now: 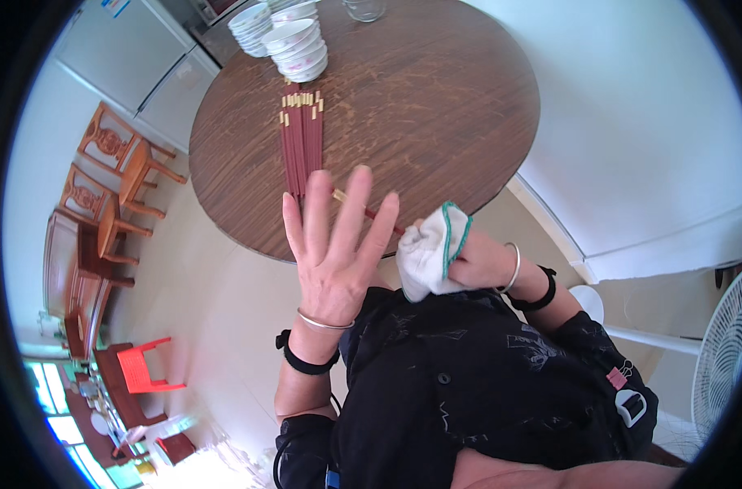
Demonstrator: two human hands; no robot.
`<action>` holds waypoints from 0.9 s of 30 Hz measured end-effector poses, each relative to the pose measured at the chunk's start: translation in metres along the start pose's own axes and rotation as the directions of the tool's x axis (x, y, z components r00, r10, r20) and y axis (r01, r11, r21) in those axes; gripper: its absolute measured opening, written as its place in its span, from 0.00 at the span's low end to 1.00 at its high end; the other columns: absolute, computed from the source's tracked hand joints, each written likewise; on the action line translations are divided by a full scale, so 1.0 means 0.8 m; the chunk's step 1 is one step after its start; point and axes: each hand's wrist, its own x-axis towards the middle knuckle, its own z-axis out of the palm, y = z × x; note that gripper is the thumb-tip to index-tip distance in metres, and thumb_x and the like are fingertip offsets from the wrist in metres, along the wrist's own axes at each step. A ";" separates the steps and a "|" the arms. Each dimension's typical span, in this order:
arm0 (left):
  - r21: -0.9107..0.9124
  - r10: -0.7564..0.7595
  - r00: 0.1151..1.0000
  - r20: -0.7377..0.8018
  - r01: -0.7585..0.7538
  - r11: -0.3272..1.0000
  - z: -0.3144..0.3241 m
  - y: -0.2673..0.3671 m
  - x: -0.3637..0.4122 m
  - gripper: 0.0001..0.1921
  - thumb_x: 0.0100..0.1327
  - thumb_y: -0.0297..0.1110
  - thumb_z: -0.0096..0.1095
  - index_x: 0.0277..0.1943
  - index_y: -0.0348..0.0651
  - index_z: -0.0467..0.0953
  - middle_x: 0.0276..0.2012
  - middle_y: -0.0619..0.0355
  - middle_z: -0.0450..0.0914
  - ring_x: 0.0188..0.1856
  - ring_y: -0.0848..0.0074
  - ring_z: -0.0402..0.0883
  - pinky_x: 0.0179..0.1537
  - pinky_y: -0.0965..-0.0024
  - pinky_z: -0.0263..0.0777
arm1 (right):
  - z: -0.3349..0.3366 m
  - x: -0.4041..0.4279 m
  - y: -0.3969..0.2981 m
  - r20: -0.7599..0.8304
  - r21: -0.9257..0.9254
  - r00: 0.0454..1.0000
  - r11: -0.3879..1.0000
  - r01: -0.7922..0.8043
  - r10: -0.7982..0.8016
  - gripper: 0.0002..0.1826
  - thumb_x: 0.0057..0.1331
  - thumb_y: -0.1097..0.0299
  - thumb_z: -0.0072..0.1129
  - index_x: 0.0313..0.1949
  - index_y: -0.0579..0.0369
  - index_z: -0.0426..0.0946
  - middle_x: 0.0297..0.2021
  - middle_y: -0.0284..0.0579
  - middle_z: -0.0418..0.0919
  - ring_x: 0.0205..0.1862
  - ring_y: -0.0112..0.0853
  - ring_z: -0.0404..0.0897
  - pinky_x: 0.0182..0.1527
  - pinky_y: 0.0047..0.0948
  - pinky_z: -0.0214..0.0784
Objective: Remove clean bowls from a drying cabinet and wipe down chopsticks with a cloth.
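My right hand [484,263] is closed around a white cloth [429,247] with green edging, just off the table's near edge. From the cloth a dark red chopstick [370,213] with a gold-coloured end points towards my left hand [334,257]. That hand is spread, back up, fingers apart, in front of the chopstick and hiding part of it. Beyond its fingertips, a bundle of dark red chopsticks [302,140] with gold ends lies on the round wooden table [432,104]. Stacked white bowls [298,52], some with pink flower patterns, stand behind the bundle.
A clear glass container [365,7] stands at the far table edge. Left are carved wooden chairs [105,214], a refrigerator [133,55] and a red plastic chair [144,365]. A white wall [621,134] runs along the right, with a standing fan [722,354] beside me.
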 end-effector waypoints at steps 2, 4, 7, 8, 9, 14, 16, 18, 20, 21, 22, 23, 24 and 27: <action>0.043 0.128 0.975 0.184 -0.138 0.989 -0.009 -0.005 0.003 0.14 0.46 0.30 0.67 0.39 0.45 0.77 0.34 0.59 0.76 0.42 0.65 0.76 0.56 0.54 0.63 | 0.004 -0.009 0.002 0.108 -0.080 0.989 0.992 -0.097 0.105 0.13 0.57 0.68 0.54 0.43 0.52 0.74 0.41 0.47 0.75 0.44 0.46 0.74 0.47 0.40 0.66; 0.010 0.148 0.951 0.272 -0.157 0.988 -0.017 -0.018 -0.012 0.14 0.45 0.32 0.67 0.38 0.46 0.77 0.33 0.61 0.76 0.40 0.68 0.76 0.56 0.54 0.64 | 0.002 -0.005 0.002 0.157 -0.090 0.983 0.992 -0.084 0.097 0.14 0.57 0.67 0.54 0.43 0.51 0.74 0.40 0.47 0.75 0.43 0.46 0.75 0.46 0.40 0.67; -0.056 0.142 0.925 0.352 -0.131 0.990 -0.022 -0.039 -0.039 0.12 0.44 0.33 0.68 0.34 0.46 0.76 0.28 0.63 0.73 0.34 0.72 0.75 0.53 0.55 0.66 | -0.013 -0.001 -0.002 0.280 -0.219 0.948 0.972 -0.091 0.151 0.14 0.57 0.67 0.55 0.43 0.51 0.74 0.36 0.47 0.76 0.40 0.46 0.76 0.44 0.39 0.68; -0.047 0.070 0.932 0.355 -0.057 0.997 -0.025 -0.049 -0.048 0.12 0.44 0.33 0.68 0.34 0.46 0.76 0.27 0.63 0.73 0.33 0.72 0.75 0.52 0.56 0.67 | -0.020 0.002 0.000 0.314 -0.193 0.932 0.973 -0.125 0.181 0.13 0.56 0.67 0.55 0.42 0.52 0.74 0.36 0.47 0.76 0.39 0.46 0.76 0.43 0.39 0.68; -0.043 0.001 0.934 0.358 0.016 0.999 -0.028 -0.058 -0.055 0.12 0.44 0.33 0.68 0.33 0.46 0.76 0.25 0.63 0.73 0.31 0.71 0.75 0.50 0.57 0.68 | -0.026 0.002 0.004 0.346 -0.170 0.914 0.972 -0.162 0.213 0.13 0.56 0.67 0.55 0.42 0.52 0.75 0.35 0.47 0.76 0.39 0.46 0.76 0.43 0.38 0.68; -0.049 -0.173 0.922 0.347 0.202 0.978 -0.023 -0.124 -0.100 0.08 0.50 0.31 0.67 0.33 0.44 0.76 0.25 0.61 0.75 0.30 0.69 0.75 0.45 0.63 0.69 | -0.049 -0.005 0.037 0.135 -0.203 0.977 0.969 -0.138 0.167 0.13 0.57 0.72 0.56 0.43 0.56 0.74 0.37 0.44 0.78 0.40 0.39 0.77 0.44 0.34 0.68; 0.099 -0.432 0.871 0.234 0.421 0.902 -0.012 -0.154 -0.112 0.05 0.56 0.31 0.63 0.33 0.41 0.77 0.25 0.54 0.77 0.28 0.62 0.76 0.37 0.62 0.70 | -0.054 -0.017 0.048 0.035 0.058 0.963 0.961 -0.270 0.269 0.14 0.57 0.74 0.56 0.44 0.57 0.73 0.38 0.42 0.77 0.41 0.35 0.77 0.45 0.32 0.68; 0.178 -0.511 0.829 0.226 0.481 0.858 -0.003 -0.189 -0.109 0.06 0.58 0.33 0.61 0.33 0.40 0.77 0.25 0.51 0.77 0.28 0.59 0.76 0.34 0.59 0.69 | -0.062 -0.021 0.051 -0.030 0.395 0.907 0.839 -0.375 0.420 0.18 0.55 0.80 0.57 0.47 0.60 0.71 0.41 0.39 0.76 0.45 0.27 0.74 0.47 0.28 0.67; 0.245 -0.582 0.784 0.216 0.533 0.810 0.015 -0.223 -0.103 0.07 0.61 0.34 0.58 0.33 0.39 0.77 0.25 0.48 0.77 0.28 0.55 0.77 0.31 0.56 0.69 | -0.061 -0.016 0.052 -0.055 0.451 0.912 0.825 -0.341 0.407 0.19 0.53 0.80 0.58 0.47 0.61 0.71 0.41 0.39 0.76 0.44 0.27 0.74 0.47 0.28 0.67; 0.302 -0.620 0.733 0.280 0.546 0.782 0.026 -0.237 -0.099 0.09 0.61 0.37 0.57 0.32 0.39 0.76 0.25 0.47 0.78 0.28 0.53 0.77 0.31 0.55 0.69 | -0.061 -0.014 0.050 -0.089 0.502 0.914 0.811 -0.302 0.396 0.20 0.52 0.80 0.59 0.47 0.61 0.71 0.41 0.39 0.76 0.44 0.27 0.74 0.47 0.28 0.67; 0.360 -0.655 0.675 0.339 0.550 0.753 0.037 -0.249 -0.096 0.11 0.62 0.39 0.55 0.31 0.39 0.75 0.25 0.46 0.78 0.29 0.51 0.78 0.30 0.53 0.69 | -0.060 -0.009 0.042 -0.075 0.514 0.925 0.810 -0.283 0.372 0.21 0.51 0.80 0.60 0.46 0.61 0.71 0.40 0.39 0.76 0.43 0.26 0.74 0.47 0.27 0.66; 0.357 -0.656 0.673 0.341 0.552 0.753 0.049 -0.258 -0.092 0.11 0.62 0.39 0.55 0.31 0.39 0.75 0.25 0.46 0.78 0.29 0.51 0.78 0.30 0.53 0.69 | -0.060 -0.008 0.045 -0.075 0.513 0.924 0.809 -0.287 0.375 0.21 0.51 0.80 0.60 0.46 0.61 0.71 0.40 0.39 0.76 0.43 0.26 0.74 0.47 0.27 0.66; 0.387 -0.638 0.693 0.337 0.516 0.765 0.057 -0.265 -0.089 0.12 0.62 0.39 0.56 0.30 0.39 0.74 0.24 0.46 0.78 0.30 0.52 0.78 0.30 0.53 0.68 | -0.061 -0.007 0.046 -0.039 0.487 0.932 0.821 -0.298 0.361 0.20 0.52 0.80 0.60 0.46 0.61 0.71 0.40 0.38 0.76 0.43 0.25 0.74 0.47 0.27 0.66; 0.436 -0.624 0.705 0.336 0.472 0.767 0.076 -0.281 -0.081 0.12 0.62 0.39 0.56 0.29 0.39 0.71 0.24 0.46 0.77 0.30 0.52 0.77 0.30 0.54 0.68 | -0.059 -0.008 0.047 -0.011 0.476 0.932 0.822 -0.314 0.363 0.19 0.52 0.79 0.60 0.45 0.61 0.72 0.39 0.38 0.75 0.43 0.25 0.73 0.46 0.26 0.66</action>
